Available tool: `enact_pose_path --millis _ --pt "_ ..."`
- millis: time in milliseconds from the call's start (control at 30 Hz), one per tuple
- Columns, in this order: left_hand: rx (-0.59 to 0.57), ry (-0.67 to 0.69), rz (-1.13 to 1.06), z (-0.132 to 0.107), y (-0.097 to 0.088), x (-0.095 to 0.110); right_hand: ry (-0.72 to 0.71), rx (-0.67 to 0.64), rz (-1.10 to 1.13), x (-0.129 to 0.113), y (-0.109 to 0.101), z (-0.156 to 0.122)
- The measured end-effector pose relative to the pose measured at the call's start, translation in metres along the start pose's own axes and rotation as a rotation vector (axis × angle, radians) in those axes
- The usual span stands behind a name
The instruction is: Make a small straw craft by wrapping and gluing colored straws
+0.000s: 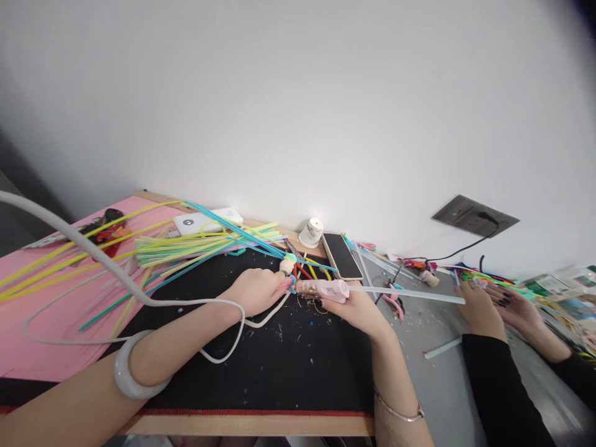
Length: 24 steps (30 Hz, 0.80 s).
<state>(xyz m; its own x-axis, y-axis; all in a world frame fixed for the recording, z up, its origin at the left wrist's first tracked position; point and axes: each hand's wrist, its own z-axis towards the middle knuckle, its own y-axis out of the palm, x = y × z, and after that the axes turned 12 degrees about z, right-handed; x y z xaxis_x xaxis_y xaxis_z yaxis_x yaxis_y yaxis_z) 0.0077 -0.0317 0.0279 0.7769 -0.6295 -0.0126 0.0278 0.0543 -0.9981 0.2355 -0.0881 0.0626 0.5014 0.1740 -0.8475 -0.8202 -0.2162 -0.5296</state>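
My left hand (255, 290) is closed around a pink pipe-cleaner piece (285, 284) with a blue band near its end. Beside its fingertips is a small cream-and-green fuzzy bundle (288, 263); whether it belongs to the held piece I cannot tell. In my right hand (361, 310) is a pale pink hot glue gun (328, 289), its nozzle pointing left, close to the pink piece. A long translucent glue stick (410, 293) juts out of the gun's back. Blue pipe cleaners (233, 226) stretch up and left from near my left hand.
Yellow and green pipe cleaners (186, 247) lie across the black mat (279, 372) and pink sheet (32, 347). At the wall are a paper cup (311, 233), phone (343, 256) and white power strip (209, 220). A white cable (130, 287) crosses my left arm. A co-worker's hands (482, 310) work at right.
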Motion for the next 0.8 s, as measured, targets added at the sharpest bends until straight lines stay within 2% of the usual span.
enact_pose_path --millis 167,367,800 --pt "0.006 0.009 0.002 -0.0003 0.0007 -0.0003 -0.001 -0.020 0.049 0.0006 0.0018 0.0005" --pt "0.004 0.004 -0.003 -0.0002 -0.0003 -0.0007 -0.014 0.085 -0.041 0.0042 0.0012 0.0010" --pt "-0.007 0.007 -0.004 0.0004 -0.0006 -0.0002 -0.004 0.120 -0.100 0.0050 -0.0014 0.0001"
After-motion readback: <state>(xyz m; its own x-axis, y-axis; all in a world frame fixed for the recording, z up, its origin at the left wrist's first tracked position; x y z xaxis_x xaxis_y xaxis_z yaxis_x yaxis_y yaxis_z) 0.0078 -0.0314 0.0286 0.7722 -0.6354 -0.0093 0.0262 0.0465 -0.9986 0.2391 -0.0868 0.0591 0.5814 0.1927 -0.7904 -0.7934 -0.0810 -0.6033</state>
